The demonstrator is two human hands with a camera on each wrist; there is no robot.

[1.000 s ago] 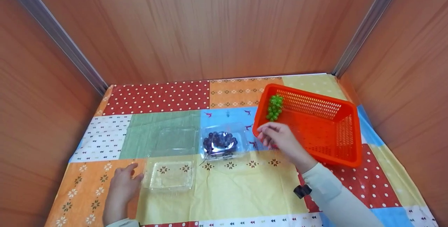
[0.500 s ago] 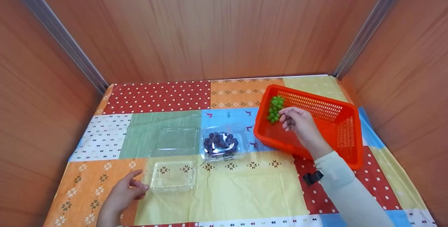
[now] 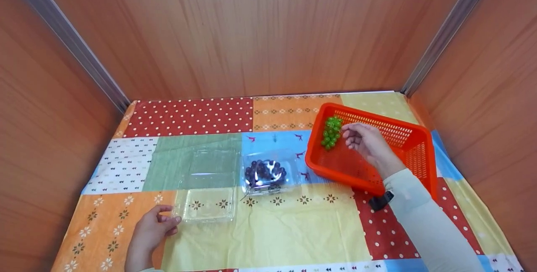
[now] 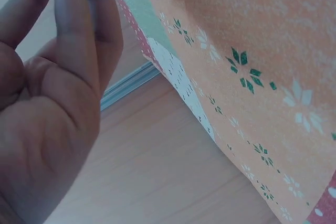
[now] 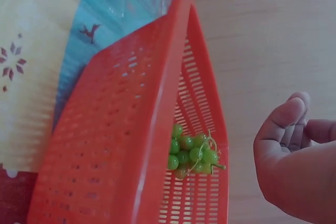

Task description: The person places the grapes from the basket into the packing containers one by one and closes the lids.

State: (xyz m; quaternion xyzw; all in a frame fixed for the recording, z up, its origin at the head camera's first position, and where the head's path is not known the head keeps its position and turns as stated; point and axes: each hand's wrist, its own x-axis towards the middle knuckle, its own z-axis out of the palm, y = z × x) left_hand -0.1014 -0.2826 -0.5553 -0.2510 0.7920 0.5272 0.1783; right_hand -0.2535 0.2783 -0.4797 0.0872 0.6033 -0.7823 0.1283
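Note:
My left hand [image 3: 152,229] pinches the left edge of a clear plastic clamshell box [image 3: 204,217], which lies with its lid [image 3: 215,163] folded back. In the left wrist view the left hand's fingers [image 4: 76,30] are bent, and the box is out of sight. My right hand [image 3: 369,144] is over an orange-red plastic basket [image 3: 369,184], fingers loosely curled with nothing in them. Just left of its fingertips, a bunch of green grapes [image 3: 332,131] lies against the basket's left end. The right wrist view shows the same green grapes [image 5: 191,153] apart from the hand [image 5: 294,156].
Between the open box and the basket stands a second clear clamshell box [image 3: 293,179] with a bunch of dark grapes [image 3: 264,174] inside. A patchwork-patterned cloth [image 3: 293,230] covers the table. Wood-grain panels [image 3: 268,32] rise at the back and both sides.
My right hand has moved from the basket's near left rim to over its inside, beside the green grapes. My left hand has come to the open box's edge, and the box has shifted slightly away.

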